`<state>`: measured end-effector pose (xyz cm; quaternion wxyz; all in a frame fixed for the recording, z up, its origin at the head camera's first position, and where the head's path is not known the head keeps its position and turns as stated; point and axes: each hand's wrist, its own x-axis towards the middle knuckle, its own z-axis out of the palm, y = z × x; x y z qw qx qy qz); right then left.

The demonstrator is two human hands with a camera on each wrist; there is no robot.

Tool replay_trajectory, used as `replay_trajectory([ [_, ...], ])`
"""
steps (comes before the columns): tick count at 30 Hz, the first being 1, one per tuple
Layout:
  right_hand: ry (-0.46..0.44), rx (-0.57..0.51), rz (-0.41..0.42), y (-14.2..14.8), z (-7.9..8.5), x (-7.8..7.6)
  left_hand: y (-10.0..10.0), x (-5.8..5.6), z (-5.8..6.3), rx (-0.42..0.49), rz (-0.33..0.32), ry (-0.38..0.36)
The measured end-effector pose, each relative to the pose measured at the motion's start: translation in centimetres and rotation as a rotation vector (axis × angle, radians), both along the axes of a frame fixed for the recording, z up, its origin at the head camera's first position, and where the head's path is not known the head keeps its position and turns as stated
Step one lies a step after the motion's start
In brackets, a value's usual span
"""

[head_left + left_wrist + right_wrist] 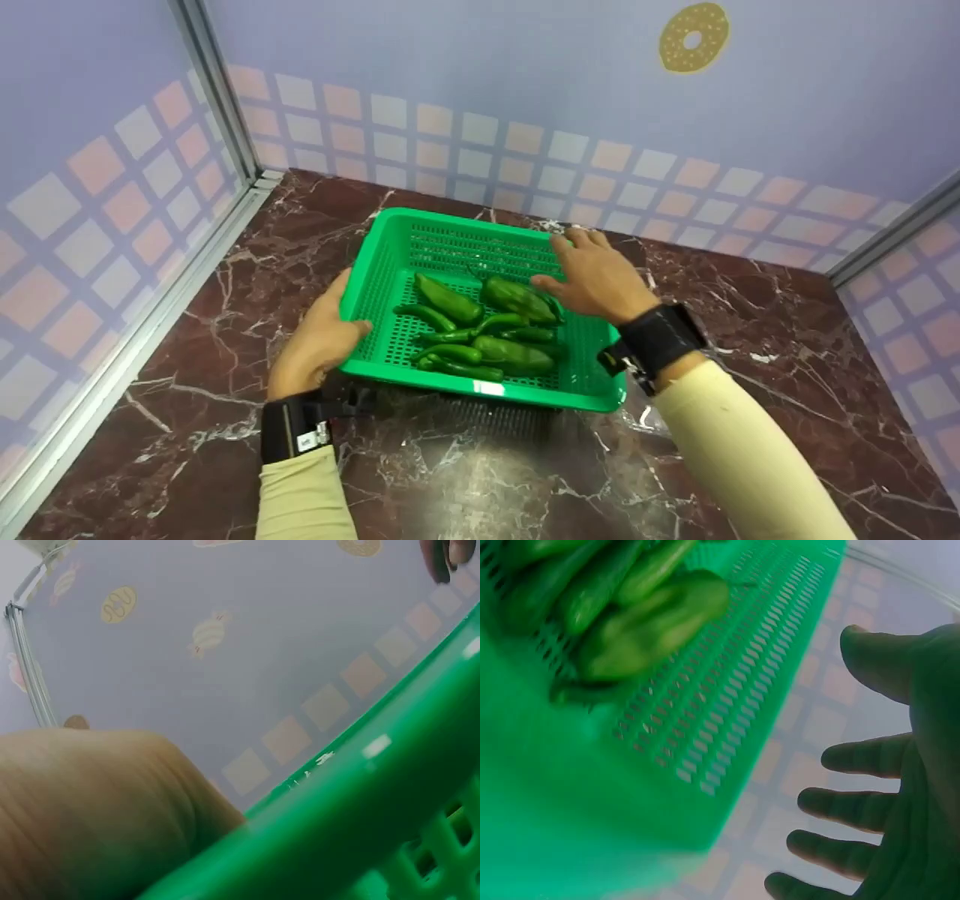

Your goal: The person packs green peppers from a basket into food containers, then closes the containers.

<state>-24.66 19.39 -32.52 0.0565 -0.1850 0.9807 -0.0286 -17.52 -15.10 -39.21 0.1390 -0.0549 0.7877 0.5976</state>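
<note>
Green basket (589,367), peppers (517,355) inside

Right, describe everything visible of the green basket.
The basket is rectangular, glossy, plastic-looking, with rounded corners, smooth rim, perforated walls and floor. Open side up over a marbled surface, it holds green peppers. The left grip holds its left side, thumb over the rim; the right grip is apart, near its far right corner. Whether it rests flat is unclear.
</note>
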Motion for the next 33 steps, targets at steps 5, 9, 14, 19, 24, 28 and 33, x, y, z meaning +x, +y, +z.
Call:
replay_trajectory([
  [5, -0.074, 0.032, 0.037, -3.3, -1.6, -1.7, 0.1, 0.0, -0.1, 0.006, 0.031, -0.008],
  [9, -0.14, 0.043, 0.042, -5.0, -3.3, -2.9, 0.3, 0.1, -0.6, 0.013, 0.049, -0.01],
  [14, -0.158, 0.062, 0.063, -6.0, -4.9, -3.9, 0.2, 0.0, -0.7, 0.045, 0.058, -0.002],
  [19, -0.131, 0.087, 0.102, -6.6, -5.7, -4.4, -0.2, -0.1, -0.5, 0.068, 0.056, -0.001],
  [24, -0.072, 0.096, 0.122, -6.7, -6.5, -4.5, -0.2, -0.1, -0.4, 0.091, 0.047, -0.003],
  [28, -0.058, 0.105, 0.109, -6.9, -6.8, -4.6, -0.2, -0.1, -0.4, 0.09, 0.055, -0.001],
  [33, -0.065, 0.127, 0.125, -7.0, -6.8, -4.6, -0.2, 0.0, -0.6, 0.084, 0.06, -0.003],
])
